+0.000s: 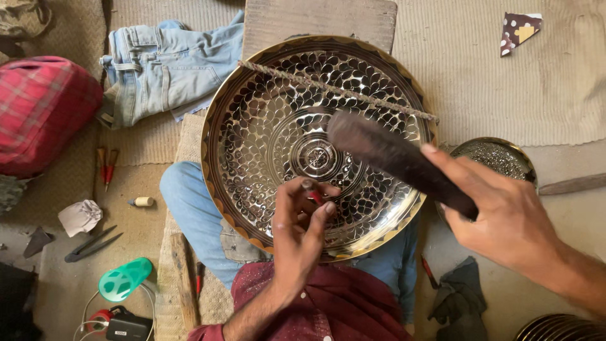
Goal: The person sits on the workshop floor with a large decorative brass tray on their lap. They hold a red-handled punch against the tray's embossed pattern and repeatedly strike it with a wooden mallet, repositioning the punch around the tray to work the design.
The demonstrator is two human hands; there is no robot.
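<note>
Resting across your lap at the centre of the frame, the large engraved brass plate (pixel 271 132) tilts up toward you, so its patterned face is easy to reach. A twisted cord (pixel 334 89) runs across its upper part, apparently to steady it. Your left hand (pixel 302 227) pinches a small red-tipped punch (pixel 314 197) upright on the lower part of the pattern, fingers closed tight around it. Your right hand (pixel 505 215) is clenched on a dark wooden mallet (pixel 398 161), its head raised above the plate's middle. A smaller patterned dish (pixel 499 158) lies at right, and scissors (pixel 91 243) on the floor (pixel 568 208) at lower left.
</note>
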